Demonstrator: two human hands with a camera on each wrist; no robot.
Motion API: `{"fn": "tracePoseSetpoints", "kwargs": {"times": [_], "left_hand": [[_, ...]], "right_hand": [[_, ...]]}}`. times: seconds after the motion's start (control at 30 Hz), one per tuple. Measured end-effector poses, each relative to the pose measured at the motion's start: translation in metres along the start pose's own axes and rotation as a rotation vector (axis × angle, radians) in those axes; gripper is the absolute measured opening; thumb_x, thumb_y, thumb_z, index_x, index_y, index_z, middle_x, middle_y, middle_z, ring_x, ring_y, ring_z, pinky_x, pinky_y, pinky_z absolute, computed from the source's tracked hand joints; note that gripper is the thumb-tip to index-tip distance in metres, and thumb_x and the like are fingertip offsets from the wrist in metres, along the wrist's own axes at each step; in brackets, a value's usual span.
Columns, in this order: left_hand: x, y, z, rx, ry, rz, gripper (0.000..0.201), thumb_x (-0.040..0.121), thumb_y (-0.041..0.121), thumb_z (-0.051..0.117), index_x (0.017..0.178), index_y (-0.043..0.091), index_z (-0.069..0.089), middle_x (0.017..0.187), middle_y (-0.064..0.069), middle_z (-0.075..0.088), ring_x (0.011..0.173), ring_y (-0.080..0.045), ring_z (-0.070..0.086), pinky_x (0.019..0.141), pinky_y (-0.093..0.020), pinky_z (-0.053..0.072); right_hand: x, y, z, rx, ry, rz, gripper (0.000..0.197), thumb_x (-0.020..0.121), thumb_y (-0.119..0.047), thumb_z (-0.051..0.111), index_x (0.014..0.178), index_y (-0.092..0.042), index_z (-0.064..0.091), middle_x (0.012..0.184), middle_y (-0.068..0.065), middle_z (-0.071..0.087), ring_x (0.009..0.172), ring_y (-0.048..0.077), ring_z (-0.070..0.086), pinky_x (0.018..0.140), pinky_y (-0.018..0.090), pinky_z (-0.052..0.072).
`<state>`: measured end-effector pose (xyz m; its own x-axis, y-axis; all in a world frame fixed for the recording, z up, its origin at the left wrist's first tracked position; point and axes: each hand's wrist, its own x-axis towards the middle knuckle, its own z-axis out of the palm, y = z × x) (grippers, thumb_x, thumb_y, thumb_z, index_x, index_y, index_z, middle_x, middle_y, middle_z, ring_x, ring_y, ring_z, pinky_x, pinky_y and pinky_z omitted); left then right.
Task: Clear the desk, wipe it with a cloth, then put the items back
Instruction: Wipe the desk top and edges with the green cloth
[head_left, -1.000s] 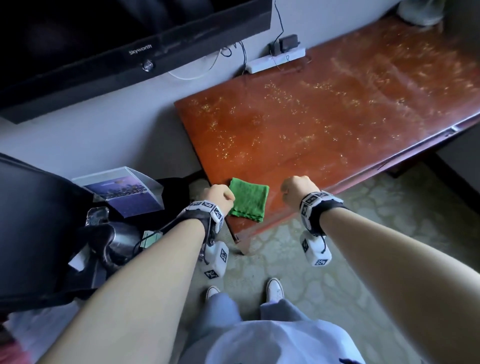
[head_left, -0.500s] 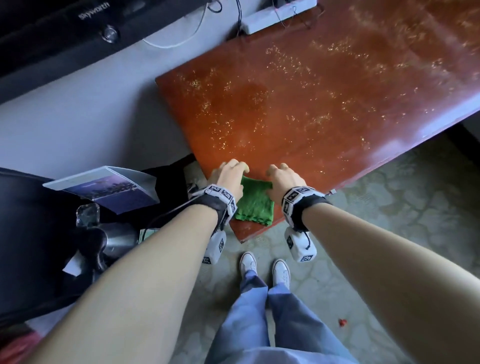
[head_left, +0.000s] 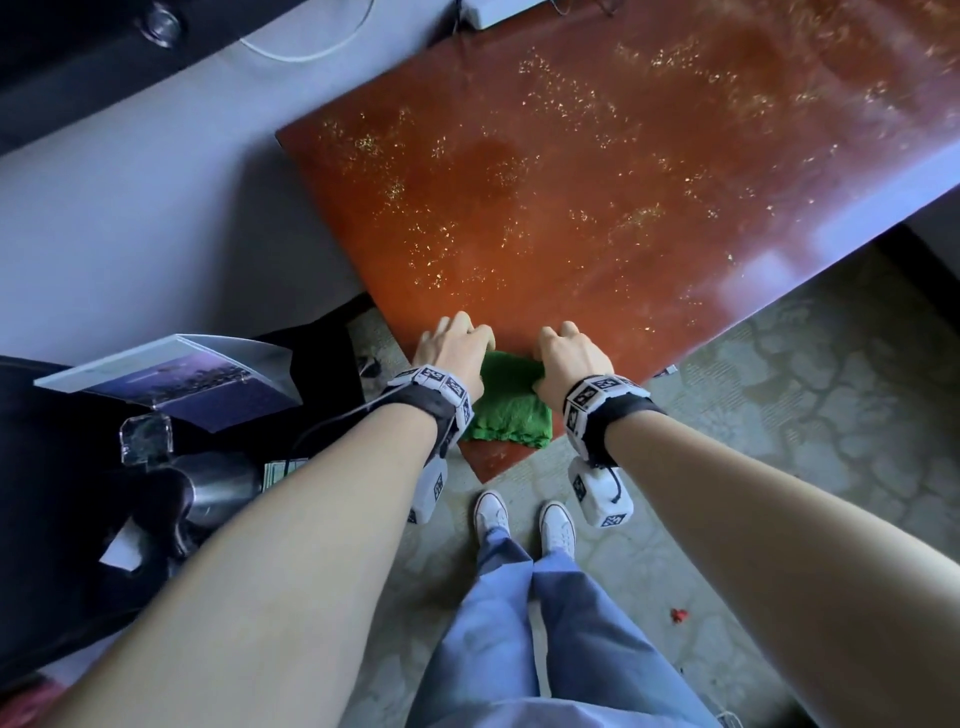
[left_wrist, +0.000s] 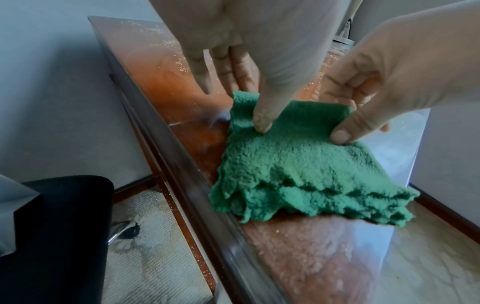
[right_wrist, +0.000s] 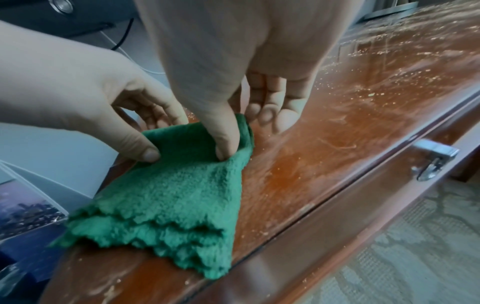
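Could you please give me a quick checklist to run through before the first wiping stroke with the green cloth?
1. Left hand grips the far left corner of the green cloth, thumb on top: ok.
2. Right hand pinches the far right corner: ok.
3. Cloth opened out for wiping: not ok; it lies folded in layers at the near corner of the desk.
4. Desk surface ahead free of items: ok in the part seen; only the power strip sits at the far edge.
5. Crumbs remain on the desk: not ok, wiping is needed.
6. Cloth damp or dry: cannot tell.
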<state>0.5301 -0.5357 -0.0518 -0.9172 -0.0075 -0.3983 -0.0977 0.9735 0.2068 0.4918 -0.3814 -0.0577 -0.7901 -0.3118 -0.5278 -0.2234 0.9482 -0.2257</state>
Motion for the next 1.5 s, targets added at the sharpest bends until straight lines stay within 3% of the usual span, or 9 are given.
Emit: {"fn": "tracePoseSetpoints", "kwargs": {"times": [0.27,0.33,0.43,0.57,0.67,0.73,1.0,1.33,1.5], "left_hand": [[-0.014,0.001,-0.028,-0.328,-0.036,-0.131,0.016,0.075,0.010,0.068,0.076,0.025,0.063,0.094,0.005,0.056,0.086,-0.018,0.051,0.067,-0.026,0.039],[-0.019,0.005,-0.043,-0.467,-0.070,-0.167,0.015,0.072,0.012,0.072,0.078,0.024,0.066,0.080,0.006,0.062,0.072,-0.015,0.054,0.056,-0.023,0.037],[-0.018,0.017,-0.068,-0.602,-0.040,-0.153,0.014,0.072,0.016,0.073,0.078,0.026,0.065,0.077,0.007,0.064,0.070,-0.014,0.056,0.056,-0.023,0.037],[-0.007,0.046,-0.102,-0.718,0.062,-0.060,0.013,0.080,0.013,0.072,0.088,0.021,0.065,0.090,0.001,0.067,0.079,-0.015,0.059,0.058,-0.023,0.038],[0.003,0.078,-0.123,-0.776,0.116,-0.008,0.017,0.083,0.011,0.071,0.099,0.014,0.067,0.096,-0.002,0.065,0.085,-0.018,0.057,0.064,-0.024,0.038],[0.010,0.105,-0.134,-0.795,0.118,0.015,0.019,0.086,0.011,0.070,0.105,0.010,0.067,0.087,0.001,0.063,0.075,-0.012,0.055,0.060,-0.023,0.037],[0.041,0.237,-0.170,-0.748,0.151,0.189,0.015,0.089,0.009,0.067,0.104,0.008,0.067,0.071,0.004,0.057,0.060,-0.008,0.048,0.051,-0.020,0.035],[0.109,0.413,-0.203,-0.744,0.253,0.250,0.010,0.085,0.017,0.072,0.090,0.022,0.066,0.075,0.004,0.065,0.070,-0.018,0.061,0.067,-0.026,0.048],[0.147,0.479,-0.207,-0.786,0.276,0.249,0.013,0.082,0.015,0.073,0.081,0.026,0.066,0.082,-0.004,0.072,0.080,-0.027,0.070,0.079,-0.043,0.059]], "right_hand": [[-0.018,0.003,-0.020,0.259,-0.051,0.125,0.015,0.075,-0.006,0.064,0.087,-0.013,0.057,0.091,0.007,0.061,0.084,0.027,0.059,0.061,0.028,0.046],[-0.030,0.006,-0.034,0.404,-0.018,0.170,0.017,0.074,-0.005,0.069,0.080,-0.015,0.057,0.083,0.003,0.060,0.083,0.024,0.059,0.058,0.024,0.044],[-0.045,0.015,-0.057,0.657,0.017,0.260,0.026,0.070,-0.007,0.075,0.094,-0.014,0.067,0.090,0.004,0.066,0.087,0.023,0.064,0.068,0.028,0.054],[-0.057,0.035,-0.093,0.972,0.134,0.310,0.031,0.056,-0.012,0.072,0.085,0.001,0.070,0.085,0.018,0.072,0.087,0.037,0.072,0.077,0.052,0.060],[-0.078,0.051,-0.127,1.125,0.222,0.318,0.009,0.077,0.000,0.069,0.085,-0.002,0.067,0.082,0.014,0.068,0.086,0.034,0.069,0.081,0.048,0.059],[-0.089,0.068,-0.146,1.191,0.267,0.314,0.012,0.084,0.003,0.066,0.092,-0.006,0.066,0.079,0.009,0.067,0.083,0.030,0.067,0.079,0.047,0.058],[-0.100,0.185,-0.201,1.125,0.508,0.341,0.006,0.081,-0.007,0.070,0.083,-0.013,0.068,0.093,0.016,0.071,0.093,0.033,0.069,0.089,0.051,0.056],[-0.107,0.352,-0.305,1.010,0.608,0.265,0.018,0.081,-0.014,0.070,0.097,-0.004,0.070,0.096,0.017,0.072,0.093,0.034,0.069,0.087,0.051,0.056],[-0.103,0.416,-0.344,1.015,0.603,0.267,0.012,0.081,-0.014,0.069,0.091,-0.008,0.069,0.097,0.016,0.070,0.093,0.034,0.067,0.088,0.049,0.056]]}}
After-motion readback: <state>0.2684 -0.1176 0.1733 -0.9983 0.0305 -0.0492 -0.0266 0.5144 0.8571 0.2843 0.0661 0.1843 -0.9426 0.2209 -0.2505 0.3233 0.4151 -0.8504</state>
